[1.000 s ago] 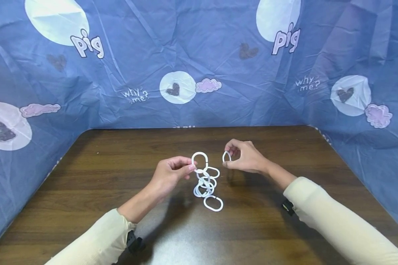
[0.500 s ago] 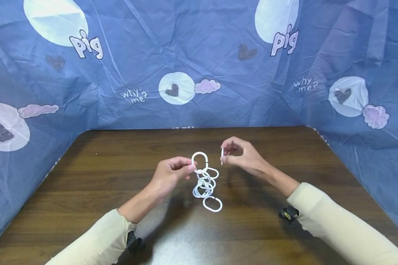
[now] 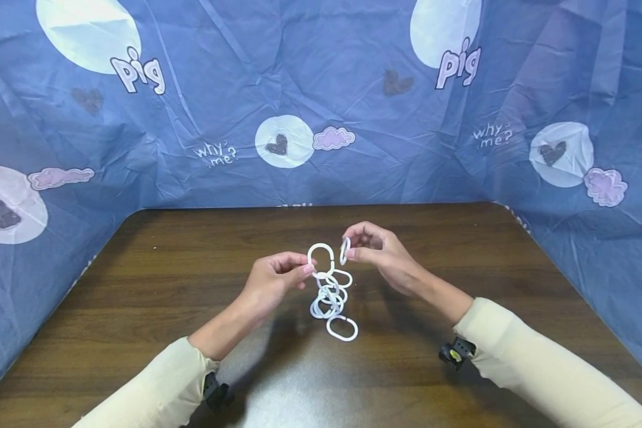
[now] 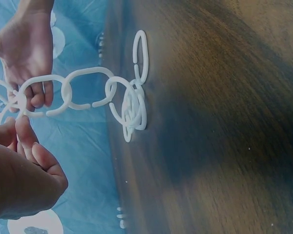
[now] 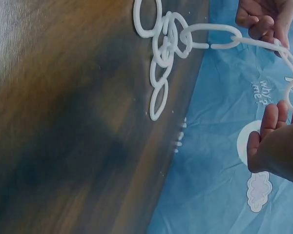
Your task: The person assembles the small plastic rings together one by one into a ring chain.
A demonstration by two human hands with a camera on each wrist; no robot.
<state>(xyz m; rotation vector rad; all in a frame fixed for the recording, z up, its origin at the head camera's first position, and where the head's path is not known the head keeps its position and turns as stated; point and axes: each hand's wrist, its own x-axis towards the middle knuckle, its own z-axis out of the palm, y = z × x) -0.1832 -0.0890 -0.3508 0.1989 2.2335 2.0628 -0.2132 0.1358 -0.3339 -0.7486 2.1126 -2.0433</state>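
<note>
A chain of white plastic C-shaped links rises from the table in the head view. My left hand pinches its top link between thumb and fingers. Just to the right, my right hand pinches a single white link, turned nearly edge-on. In the left wrist view, hanging links run between the left hand and the heaped ones. The right wrist view has the right hand's link at its edge, overlapping other links; whether they are hooked together I cannot tell.
Several more links lie bunched on the brown wooden table, the nearest end link flat toward me. A blue printed cloth surrounds the table's back and sides. A black wrist camera sits under the right sleeve.
My right hand has moved left with its link, bringing it close beside the chain's top link. That link has turned in the fingers. The left hand stays nearly still.
</note>
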